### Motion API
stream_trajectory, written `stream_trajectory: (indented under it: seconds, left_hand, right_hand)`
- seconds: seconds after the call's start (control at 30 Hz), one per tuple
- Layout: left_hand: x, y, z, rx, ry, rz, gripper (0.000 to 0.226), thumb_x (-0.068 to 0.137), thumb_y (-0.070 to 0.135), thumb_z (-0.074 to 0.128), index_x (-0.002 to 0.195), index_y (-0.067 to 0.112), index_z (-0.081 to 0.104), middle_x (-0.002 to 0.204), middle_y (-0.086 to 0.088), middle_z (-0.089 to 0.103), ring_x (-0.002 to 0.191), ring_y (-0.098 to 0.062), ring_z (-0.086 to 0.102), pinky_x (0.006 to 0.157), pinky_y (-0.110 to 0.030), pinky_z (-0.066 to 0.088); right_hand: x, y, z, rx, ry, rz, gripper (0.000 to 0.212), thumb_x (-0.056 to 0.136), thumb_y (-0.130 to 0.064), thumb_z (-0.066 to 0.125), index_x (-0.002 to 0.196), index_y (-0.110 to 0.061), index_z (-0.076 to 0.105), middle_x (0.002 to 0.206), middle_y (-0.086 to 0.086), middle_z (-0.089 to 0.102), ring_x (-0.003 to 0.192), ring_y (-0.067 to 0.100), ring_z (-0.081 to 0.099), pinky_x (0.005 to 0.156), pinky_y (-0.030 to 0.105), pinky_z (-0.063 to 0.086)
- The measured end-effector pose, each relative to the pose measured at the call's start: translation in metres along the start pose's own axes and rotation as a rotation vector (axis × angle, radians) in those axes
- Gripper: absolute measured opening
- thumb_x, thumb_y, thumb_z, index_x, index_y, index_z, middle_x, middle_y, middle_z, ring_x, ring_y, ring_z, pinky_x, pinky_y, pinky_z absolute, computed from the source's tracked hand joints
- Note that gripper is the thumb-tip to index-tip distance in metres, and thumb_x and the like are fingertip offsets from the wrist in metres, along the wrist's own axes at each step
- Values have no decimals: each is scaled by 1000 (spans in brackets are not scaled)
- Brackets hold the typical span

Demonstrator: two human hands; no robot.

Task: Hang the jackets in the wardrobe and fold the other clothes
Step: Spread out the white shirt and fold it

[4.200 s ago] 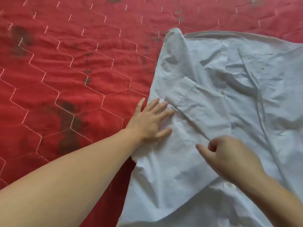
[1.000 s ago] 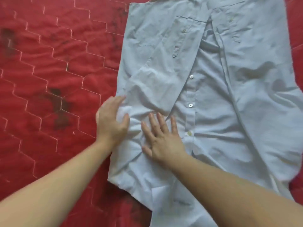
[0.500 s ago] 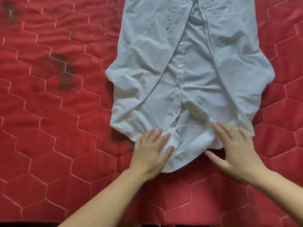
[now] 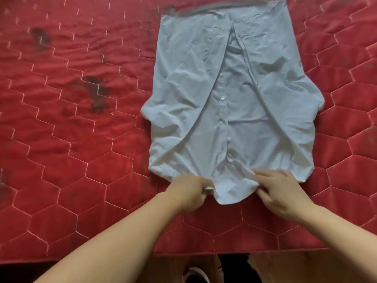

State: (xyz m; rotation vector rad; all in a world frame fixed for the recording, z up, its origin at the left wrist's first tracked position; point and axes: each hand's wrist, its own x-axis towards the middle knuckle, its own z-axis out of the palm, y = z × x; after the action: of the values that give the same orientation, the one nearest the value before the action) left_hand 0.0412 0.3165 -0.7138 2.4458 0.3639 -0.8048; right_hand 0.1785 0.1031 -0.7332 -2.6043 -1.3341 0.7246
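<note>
A pale blue button-up shirt (image 4: 240,111) lies flat on the red quilted bed cover (image 4: 71,150), both sides and sleeves folded in over the button placket. Its hem points toward me, its collar end lies at the far side. My left hand (image 4: 190,194) grips the hem on the left, fingers curled round the cloth. My right hand (image 4: 279,189) pinches the hem on the right, fingers on top and thumb at the edge.
The red cover has hexagon stitching and dark stains (image 4: 95,94) to the left of the shirt. Its near edge (image 4: 122,257) runs across the bottom. Below that edge lie dark floor and a light shoe (image 4: 195,275).
Both hands went from pressing flat on the shirt's lower part to taking hold of its hem. The view has pulled back, showing the bed's near edge.
</note>
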Motion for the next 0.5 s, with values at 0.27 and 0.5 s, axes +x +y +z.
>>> stream_trajectory:
  seconds: [0.27,0.5]
  left_hand:
    - [-4,15,-102,-537,-510,-110,11,92,17,66,102,13,68,92,1,72,84,-11,68,79,-19,54]
    - [74,-24,-153,-500,497,-303,51,92,42,59,139,27,42,123,0,56,103,-20,58,82,-28,43]
  right_hand:
    - [20,7,-96,408,-813,184,28,94,-35,57,70,-20,58,67,-6,55,61,9,47,63,26,37]
    - [116,47,-140,358,174,391,40,89,-44,59,123,-22,56,119,6,62,109,25,58,87,33,42]
